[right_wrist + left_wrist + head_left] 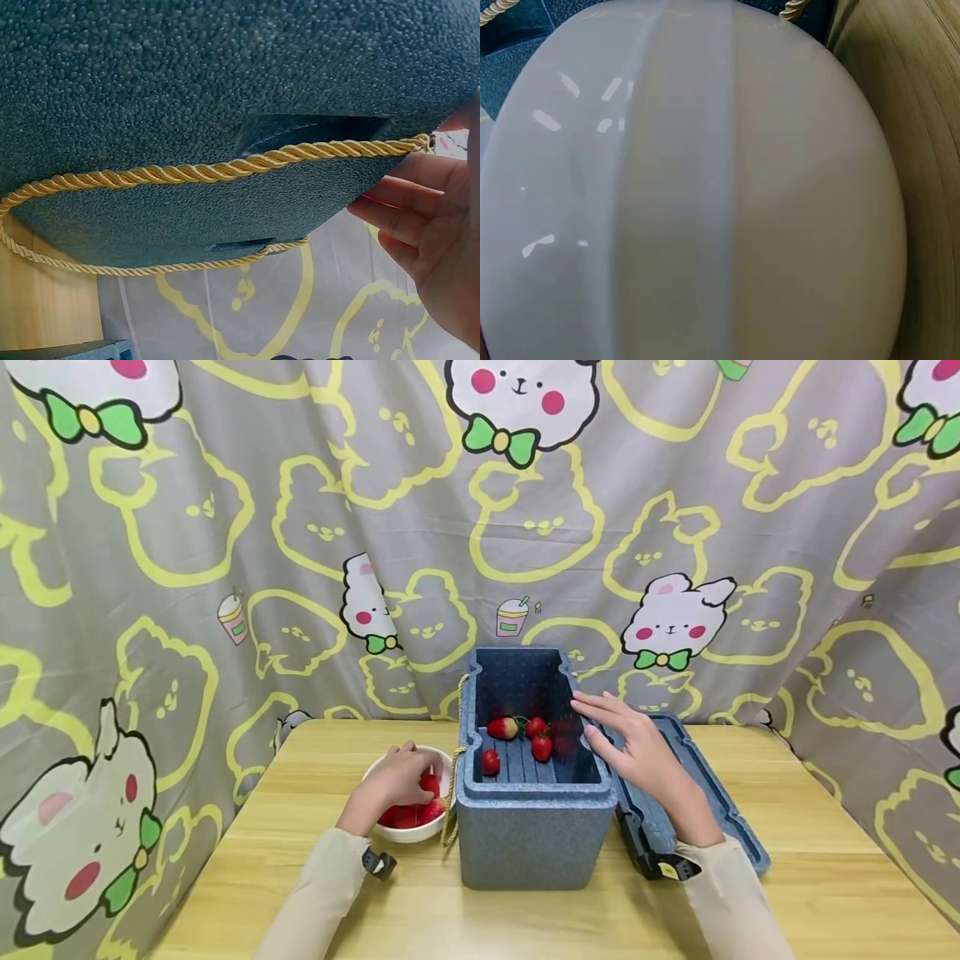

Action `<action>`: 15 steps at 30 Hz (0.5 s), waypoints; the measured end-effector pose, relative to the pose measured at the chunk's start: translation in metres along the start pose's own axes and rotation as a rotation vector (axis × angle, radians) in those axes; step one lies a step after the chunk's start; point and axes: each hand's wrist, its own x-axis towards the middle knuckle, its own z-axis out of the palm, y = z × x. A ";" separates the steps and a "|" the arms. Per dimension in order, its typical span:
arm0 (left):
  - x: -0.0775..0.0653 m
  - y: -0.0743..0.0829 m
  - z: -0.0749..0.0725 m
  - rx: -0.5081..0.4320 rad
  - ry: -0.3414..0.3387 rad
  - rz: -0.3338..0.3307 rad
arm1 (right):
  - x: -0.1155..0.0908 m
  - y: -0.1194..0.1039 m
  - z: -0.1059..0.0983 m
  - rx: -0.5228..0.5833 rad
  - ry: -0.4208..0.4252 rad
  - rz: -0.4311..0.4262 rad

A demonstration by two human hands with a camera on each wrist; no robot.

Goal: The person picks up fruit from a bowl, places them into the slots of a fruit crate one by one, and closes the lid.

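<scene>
A white bowl [411, 837] of red strawberries [406, 816] stands on the table, left of a blue-grey foam box [534, 843]. My left hand [400, 774] reaches down into this bowl, thumb and fingers around a strawberry [430, 783]; whether they pinch it I cannot tell. Only the smooth outside of the bowl [795, 180] fills the left wrist view. Fingers extended, my right hand [633, 743] rests against the box's right rim. Inside the lidless box lie several strawberries [502, 727] on its ribbed floor.
The box's lid [697, 785] lies on the table to its right, under my right forearm. Twisted gold cord [202, 172] hangs along the box's sides. A patterned curtain [420, 527] rises behind the wooden table [300, 777].
</scene>
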 end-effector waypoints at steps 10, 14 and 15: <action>0.002 -0.006 -0.006 -0.029 0.123 0.036 | -0.001 0.001 0.001 -0.001 0.005 -0.011; 0.001 -0.009 -0.014 -0.030 0.219 0.065 | 0.000 0.001 0.001 -0.005 0.011 -0.018; 0.000 -0.009 -0.016 -0.032 0.244 0.071 | 0.000 0.001 0.001 -0.005 0.012 -0.021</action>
